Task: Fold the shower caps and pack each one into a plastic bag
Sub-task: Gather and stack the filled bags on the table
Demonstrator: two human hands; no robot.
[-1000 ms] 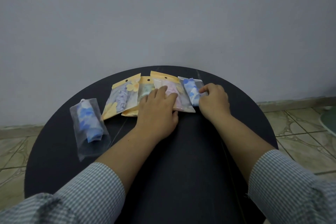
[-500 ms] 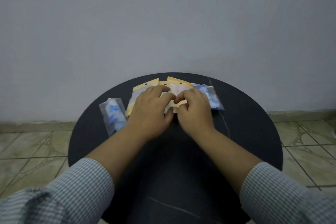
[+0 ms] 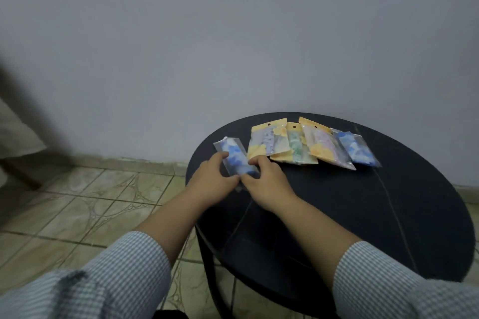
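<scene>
hands moved, gripping blue packet (image 3: 236, 160) between them

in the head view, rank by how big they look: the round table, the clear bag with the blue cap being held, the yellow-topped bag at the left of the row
1. round table
2. yellow-topped bag
3. clear bag with the blue cap, though both hands cover part of it, so 2 and 3 are close.

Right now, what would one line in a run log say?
stage: packing | left hand: holds clear bag with blue cap | right hand: holds same bag | row of four packed bags: beside it

glossy plastic bag (image 3: 234, 156), matt black table (image 3: 363, 215)
</scene>
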